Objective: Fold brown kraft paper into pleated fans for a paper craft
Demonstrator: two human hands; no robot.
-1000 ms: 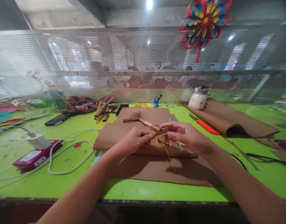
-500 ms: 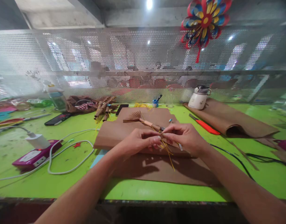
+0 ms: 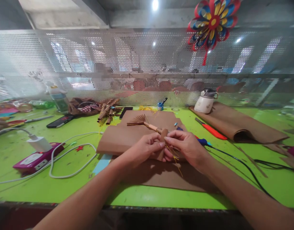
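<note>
Two hands: left hand (image 3: 144, 149) and right hand (image 3: 186, 147) meet fingertip to fingertip over the brown sheets (image 3: 123, 137); each pinches the same brown roll (image 3: 163, 135) between thumb and forefinger
Roll: stands near upright between the two pinches, above the sheets at the middle of the green table (image 3: 65, 188)
Change, roll: one second ago the piece lay flat and level between the hands, fingertips a little apart; now stood on end, fingertips pressed together
Change, right side: blue tool (image 3: 202, 141) now shows just beside the right wrist; earlier that hand covered it
Unchanged: fan stick (image 3: 139, 119), red cutter (image 3: 212, 131) and white jug (image 3: 204, 100) lie where they were
Threads: yellow threads (image 3: 177, 161) hang below the right hand; upper ends hidden by its fingers
Hidden: lower end of roll behind the left fingertips; whether roll joins the fan stick, cannot tell
Cut off: both forearms at the bottom edge
Hard to make out: shapes behind the mesh (image 3: 65, 64), blurred; far left of table smeared
</note>
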